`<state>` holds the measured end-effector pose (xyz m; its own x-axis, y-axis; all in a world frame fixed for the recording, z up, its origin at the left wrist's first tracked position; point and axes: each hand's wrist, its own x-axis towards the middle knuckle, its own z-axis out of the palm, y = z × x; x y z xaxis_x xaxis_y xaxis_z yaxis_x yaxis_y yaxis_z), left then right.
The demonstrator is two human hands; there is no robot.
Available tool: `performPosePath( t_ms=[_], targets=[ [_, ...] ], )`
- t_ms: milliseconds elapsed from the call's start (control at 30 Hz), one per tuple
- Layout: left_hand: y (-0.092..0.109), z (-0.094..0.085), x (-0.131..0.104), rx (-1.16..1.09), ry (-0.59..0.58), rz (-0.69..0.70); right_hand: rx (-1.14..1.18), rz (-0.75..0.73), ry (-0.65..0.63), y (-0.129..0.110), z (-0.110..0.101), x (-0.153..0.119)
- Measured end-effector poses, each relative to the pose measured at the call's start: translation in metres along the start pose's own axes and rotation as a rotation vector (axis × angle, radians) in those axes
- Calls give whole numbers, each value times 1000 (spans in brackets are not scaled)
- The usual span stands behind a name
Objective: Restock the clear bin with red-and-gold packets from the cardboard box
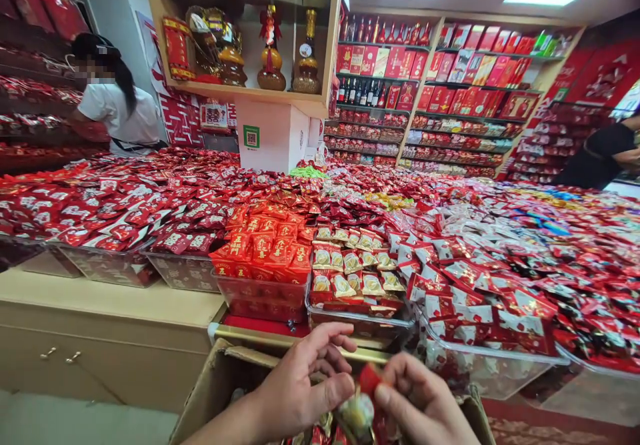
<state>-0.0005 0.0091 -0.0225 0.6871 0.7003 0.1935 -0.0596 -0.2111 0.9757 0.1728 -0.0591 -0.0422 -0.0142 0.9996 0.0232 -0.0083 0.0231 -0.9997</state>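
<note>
Above an open cardboard box point(200, 391), my right hand point(425, 398) pinches a small wrapped candy point(369, 379) with a red end between thumb and fingertips. The candy is slightly blurred, and a gold, pale part of a wrapper point(357, 411) shows just below it; whether the two are one piece I cannot tell. My left hand point(305, 378) is close by on the left, its fingers curved and apart, with its thumb near the gold wrapper. More red and gold packets lie in the box under both hands, mostly hidden by them.
Clear bins of packets line the counter: orange-red point(265, 251), gold-and-red point(350, 271) and red-and-white point(480, 298). A wooden cabinet point(235, 101) holds bottles above. Shelves point(425, 85) fill the back wall. One person point(123, 105) stands left; another person's dark sleeve point(597, 155) shows right.
</note>
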Motion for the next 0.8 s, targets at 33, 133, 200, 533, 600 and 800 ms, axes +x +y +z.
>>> performPosePath(
  t_ms=[33,133,200,533,600,800],
  targets=[
    [-1,2,0,-49,-26,-74,115,26,74,0,0,3],
    [-4,9,4,-165,-23,-253,280,46,215,-1,0,10],
    [-6,12,7,-212,15,-307,299,59,233,-1,1,12],
    [-11,5,5,136,-95,-217,246,59,251,17,8,4],
    [-8,1,4,264,-116,-162,158,30,271,14,4,-2],
    [13,0,38,914,63,355,-330,-238,664,-25,-46,-5]
  ],
)
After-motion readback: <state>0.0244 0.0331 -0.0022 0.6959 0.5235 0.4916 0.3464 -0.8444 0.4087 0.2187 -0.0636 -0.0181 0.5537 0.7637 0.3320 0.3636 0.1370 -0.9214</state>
